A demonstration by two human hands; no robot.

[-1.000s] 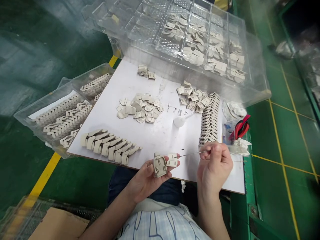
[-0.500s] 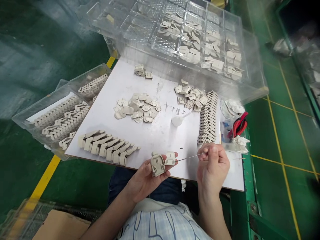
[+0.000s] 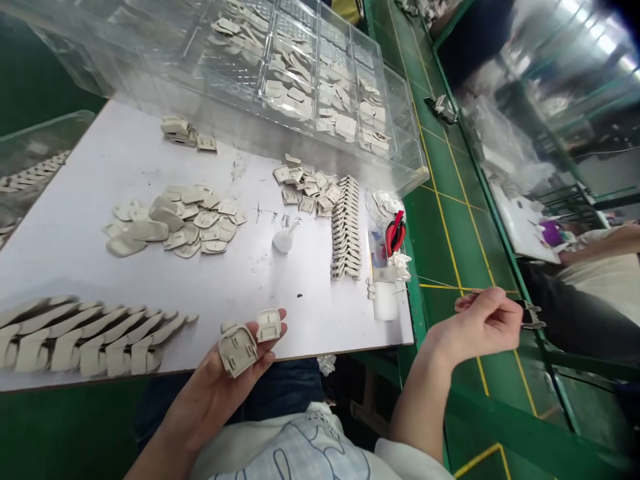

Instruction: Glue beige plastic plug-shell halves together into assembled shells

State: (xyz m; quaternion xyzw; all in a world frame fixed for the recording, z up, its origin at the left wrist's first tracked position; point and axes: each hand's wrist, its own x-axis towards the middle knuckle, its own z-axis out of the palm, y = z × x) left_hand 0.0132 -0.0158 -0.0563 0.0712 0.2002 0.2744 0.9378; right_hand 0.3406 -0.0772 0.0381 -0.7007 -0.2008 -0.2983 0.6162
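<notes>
My left hand (image 3: pixel 200 400), near the board's front edge, is closed on two beige plastic parts. The larger part (image 3: pixel 239 350) has small slots and rests on the fingers; the smaller square part (image 3: pixel 269 325) sits at the fingertips. Out past the board's right edge, my right hand (image 3: pixel 485 327) pinches a thin metal rod (image 3: pixel 443 284) that points left. The rod's tip is apart from both parts. A white squeeze bottle (image 3: pixel 283 241) with a narrow nozzle stands on the white board (image 3: pixel 300 330), beyond my left hand.
Loose beige pieces (image 3: pixel 175 220) lie heaped mid-board, with smaller square pieces (image 3: pixel 310 189) farther right. Neat rows of joined parts stand at left (image 3: pixel 90 340) and right (image 3: pixel 346 230). A clear divided tray (image 3: pixel 240 137) spans the back. Red-handled pliers (image 3: pixel 395 235) sit at right. A co-worker's arm (image 3: pixel 607 247) shows far right.
My right hand has moved right with the rod, away from the parts in my left hand and off the board. The camera view has swung to the right.
</notes>
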